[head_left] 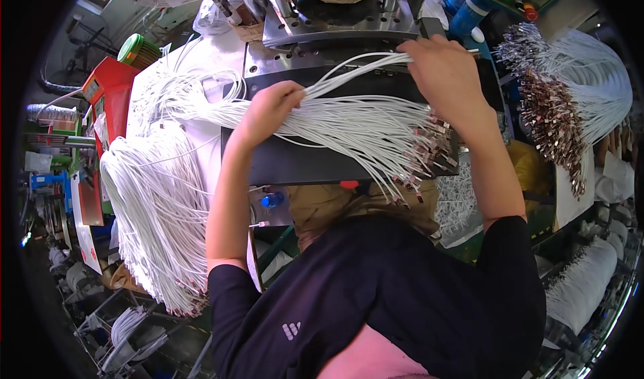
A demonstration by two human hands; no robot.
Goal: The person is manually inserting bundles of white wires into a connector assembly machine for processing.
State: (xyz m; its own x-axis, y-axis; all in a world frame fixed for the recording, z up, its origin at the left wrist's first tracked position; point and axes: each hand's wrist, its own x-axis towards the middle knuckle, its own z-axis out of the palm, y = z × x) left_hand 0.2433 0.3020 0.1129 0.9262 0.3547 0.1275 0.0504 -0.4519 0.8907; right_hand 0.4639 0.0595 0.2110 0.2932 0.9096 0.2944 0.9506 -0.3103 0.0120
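A small bunch of white cables [359,65] stretches between my two hands above the dark work surface. My left hand [272,111] is closed round the bunch at its left part, thumb and fingers pressed together. Near the right end of the same bunch, my right hand [446,74] has its fingers bent down over the cables, and their tips are partly hidden. Below the hands lies a thick spread of white cables [349,121], fanning out to metal connector ends [426,147] at the right. Some of these ends hang past the near edge of the dark surface [302,168].
A press machine with a steel plate [335,30] stands just beyond my hands. More white cables [157,211] drape over the table's left side, near a red machine housing [107,84]. At the right hangs a big cable bundle [597,77] with coppery ends. Blue bottles [469,15] stand at the far right.
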